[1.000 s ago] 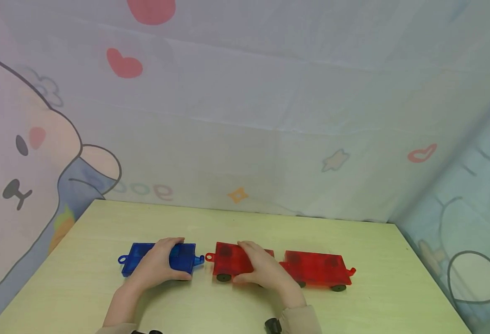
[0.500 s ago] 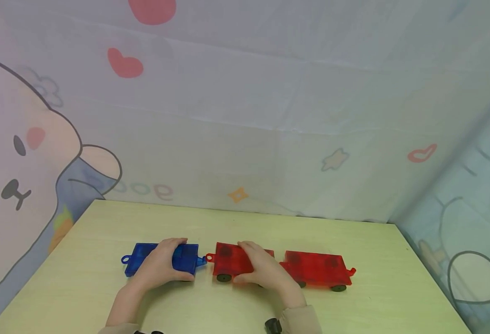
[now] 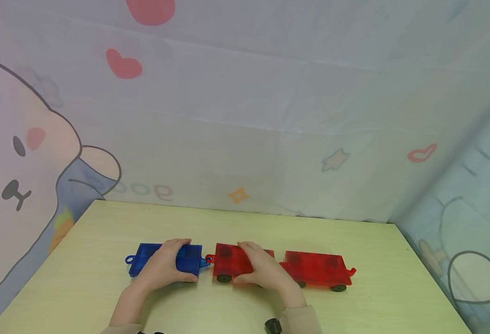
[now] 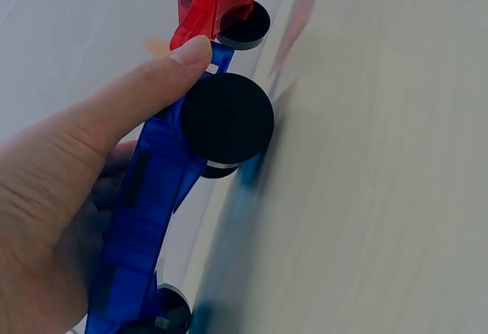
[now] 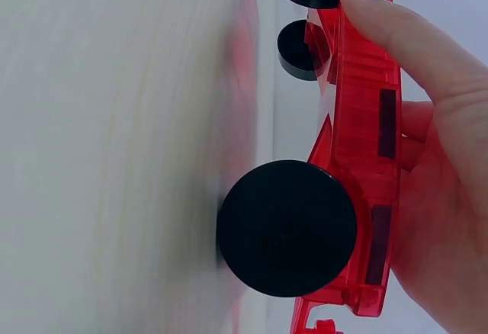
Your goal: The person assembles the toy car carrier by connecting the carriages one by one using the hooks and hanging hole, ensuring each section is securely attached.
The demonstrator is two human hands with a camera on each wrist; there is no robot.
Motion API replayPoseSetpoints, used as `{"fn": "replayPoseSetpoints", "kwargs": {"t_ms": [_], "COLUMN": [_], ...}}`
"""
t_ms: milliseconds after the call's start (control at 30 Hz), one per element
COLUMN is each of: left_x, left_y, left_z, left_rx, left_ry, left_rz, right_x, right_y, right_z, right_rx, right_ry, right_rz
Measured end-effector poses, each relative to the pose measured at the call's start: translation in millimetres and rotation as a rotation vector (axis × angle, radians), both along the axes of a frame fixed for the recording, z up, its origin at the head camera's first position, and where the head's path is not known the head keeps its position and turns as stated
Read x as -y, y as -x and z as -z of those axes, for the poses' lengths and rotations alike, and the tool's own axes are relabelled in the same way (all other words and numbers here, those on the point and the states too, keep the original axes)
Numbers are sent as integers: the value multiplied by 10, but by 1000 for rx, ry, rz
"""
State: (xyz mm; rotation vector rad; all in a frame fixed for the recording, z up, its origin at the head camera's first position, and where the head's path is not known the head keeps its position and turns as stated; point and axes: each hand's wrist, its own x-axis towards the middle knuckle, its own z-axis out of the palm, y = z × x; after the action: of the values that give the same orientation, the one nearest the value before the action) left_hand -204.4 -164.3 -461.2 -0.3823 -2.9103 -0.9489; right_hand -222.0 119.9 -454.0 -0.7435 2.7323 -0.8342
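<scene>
My left hand (image 3: pixel 163 266) grips a translucent blue toy train car (image 3: pixel 189 260) from above, thumb on the near side and fingers over the far side. In the left wrist view, the blue car's black wheel (image 4: pixel 227 119) sits close over the table. My right hand (image 3: pixel 263 269) holds a red toy train car (image 3: pixel 228 260) the same way, thumb along its near side by a front wheel in the right wrist view. At the middle, the blue car's hook end overlaps the red car's loop (image 3: pixel 209 258). Each hand partly hides the car under it.
A second red train car (image 3: pixel 315 269) stands right of the held one, in line with it and meeting its right end, its hook pointing right. All are on a pale wooden table (image 3: pixel 332 229). A printed cloth backdrop (image 3: pixel 245 116) rises behind the table's back edge.
My left hand has slid the blue car rightward, bringing its hook from just left of the red loop to overlapping it. The right hand and both red cars have stayed put.
</scene>
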Motion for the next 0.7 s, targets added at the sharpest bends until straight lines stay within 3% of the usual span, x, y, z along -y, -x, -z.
{"fn": "replayPoseSetpoints", "kwargs": {"t_ms": [700], "left_x": [-15], "left_y": [-6], "left_z": [-9], "left_rx": [5], "left_ry": [-2], "left_rz": [3], "right_x": [16], "right_y": [-6], "right_z": [-5], "right_rx": [-1], "right_ry": [-20], "right_rz": [8]}}
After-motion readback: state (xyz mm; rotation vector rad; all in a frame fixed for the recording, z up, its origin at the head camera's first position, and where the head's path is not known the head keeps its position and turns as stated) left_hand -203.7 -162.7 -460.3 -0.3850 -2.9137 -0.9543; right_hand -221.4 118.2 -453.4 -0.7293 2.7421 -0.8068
